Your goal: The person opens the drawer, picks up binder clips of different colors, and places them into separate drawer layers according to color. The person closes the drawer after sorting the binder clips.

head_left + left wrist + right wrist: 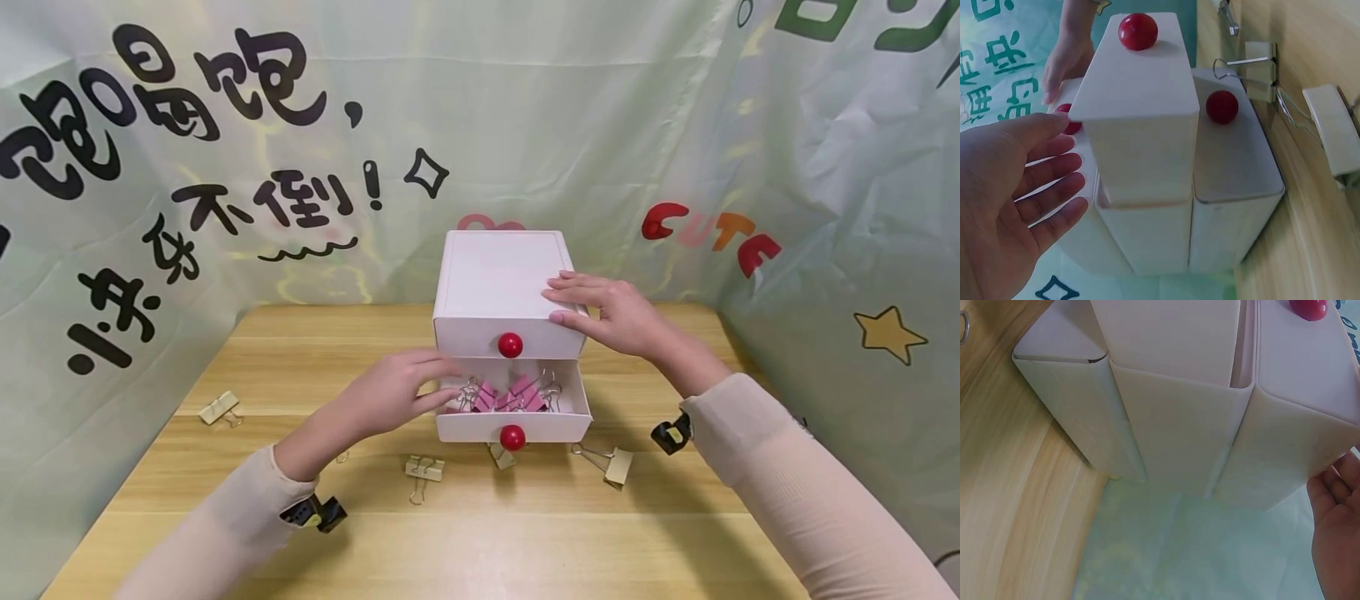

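Observation:
A white drawer box [504,275] with red round knobs stands on the table. Its middle drawer [468,428] is pulled out, with several pink binder clips [527,395] lying inside. At the drawer's left side is my left hand [393,390], fingers loosely extended and holding nothing. In the left wrist view, its fingertips [1063,215] overlap the drawer's edge; contact cannot be told. My right hand [618,315] rests on the box's top right edge, fingers flat on the top. In the right wrist view, part of that hand [1340,519] shows beside the box's upper compartment.
Cream binder clips lie on the wooden table [480,533]: one at the far left [219,407], one left of the box [424,468], one partly hidden under the drawer front [502,456], one to the right [618,468]. A printed cloth backdrop [570,125] hangs behind.

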The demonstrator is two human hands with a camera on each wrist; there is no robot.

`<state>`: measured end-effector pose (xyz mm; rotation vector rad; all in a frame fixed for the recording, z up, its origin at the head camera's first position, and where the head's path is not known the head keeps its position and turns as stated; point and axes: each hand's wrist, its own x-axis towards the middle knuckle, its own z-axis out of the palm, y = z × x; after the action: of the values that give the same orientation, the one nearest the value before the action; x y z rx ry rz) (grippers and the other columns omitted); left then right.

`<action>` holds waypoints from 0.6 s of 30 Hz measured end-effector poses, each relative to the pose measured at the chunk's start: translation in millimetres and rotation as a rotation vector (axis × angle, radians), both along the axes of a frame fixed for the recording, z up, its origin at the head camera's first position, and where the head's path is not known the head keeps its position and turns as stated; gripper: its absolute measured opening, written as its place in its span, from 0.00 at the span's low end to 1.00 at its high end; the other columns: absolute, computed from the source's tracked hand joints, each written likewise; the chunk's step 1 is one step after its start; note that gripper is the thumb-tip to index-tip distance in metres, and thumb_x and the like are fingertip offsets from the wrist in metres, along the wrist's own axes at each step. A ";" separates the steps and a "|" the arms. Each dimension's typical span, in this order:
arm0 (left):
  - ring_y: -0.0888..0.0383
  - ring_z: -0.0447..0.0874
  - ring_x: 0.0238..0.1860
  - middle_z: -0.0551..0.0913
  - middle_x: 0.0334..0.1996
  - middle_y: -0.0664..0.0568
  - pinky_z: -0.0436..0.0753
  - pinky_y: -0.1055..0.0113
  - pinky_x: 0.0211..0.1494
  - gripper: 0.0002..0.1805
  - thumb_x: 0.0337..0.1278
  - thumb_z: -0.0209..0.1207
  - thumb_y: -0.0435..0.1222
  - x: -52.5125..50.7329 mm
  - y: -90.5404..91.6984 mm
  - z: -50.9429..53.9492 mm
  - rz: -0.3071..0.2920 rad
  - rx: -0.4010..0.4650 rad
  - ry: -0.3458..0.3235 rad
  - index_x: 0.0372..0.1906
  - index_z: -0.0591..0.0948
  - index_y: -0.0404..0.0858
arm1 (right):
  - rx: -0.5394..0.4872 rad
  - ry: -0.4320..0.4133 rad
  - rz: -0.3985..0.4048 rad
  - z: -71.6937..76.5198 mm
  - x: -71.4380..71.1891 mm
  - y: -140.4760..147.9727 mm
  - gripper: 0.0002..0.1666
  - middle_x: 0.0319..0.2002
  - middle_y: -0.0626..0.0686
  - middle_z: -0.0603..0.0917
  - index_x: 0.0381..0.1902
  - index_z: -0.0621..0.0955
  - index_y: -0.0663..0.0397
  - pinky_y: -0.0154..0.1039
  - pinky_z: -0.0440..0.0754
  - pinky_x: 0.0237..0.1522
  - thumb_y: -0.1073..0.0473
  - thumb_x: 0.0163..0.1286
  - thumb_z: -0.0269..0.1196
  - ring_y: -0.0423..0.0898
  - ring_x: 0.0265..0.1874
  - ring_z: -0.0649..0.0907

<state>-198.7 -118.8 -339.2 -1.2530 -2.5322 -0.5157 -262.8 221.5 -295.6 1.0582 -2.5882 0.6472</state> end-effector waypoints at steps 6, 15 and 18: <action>0.53 0.82 0.54 0.84 0.50 0.51 0.79 0.56 0.59 0.16 0.63 0.63 0.44 4.3 -23.6 -3.0 0.029 0.039 0.046 0.51 0.84 0.40 | 0.012 -0.013 -0.011 -0.4 0.1 0.0 0.26 0.64 0.48 0.76 0.61 0.81 0.46 0.59 0.65 0.67 0.46 0.68 0.64 0.49 0.69 0.68; 0.49 0.81 0.54 0.83 0.50 0.49 0.79 0.51 0.57 0.18 0.61 0.64 0.44 10.0 -62.2 -13.6 0.141 0.024 0.052 0.52 0.83 0.40 | 0.017 -0.011 -0.013 -0.5 0.4 -0.3 0.26 0.64 0.48 0.76 0.62 0.80 0.46 0.58 0.65 0.67 0.46 0.68 0.64 0.49 0.69 0.68; 0.47 0.80 0.55 0.83 0.51 0.48 0.78 0.49 0.57 0.19 0.61 0.64 0.44 11.1 -76.3 -15.3 0.201 0.016 0.026 0.53 0.83 0.40 | 0.014 -0.010 -0.014 -0.7 0.4 -0.2 0.26 0.64 0.48 0.76 0.61 0.80 0.46 0.58 0.65 0.67 0.46 0.68 0.64 0.49 0.69 0.68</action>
<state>-187.6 -195.1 -354.5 -0.9789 -2.5893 -0.4692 -262.4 221.4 -296.3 1.0434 -2.6104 0.6335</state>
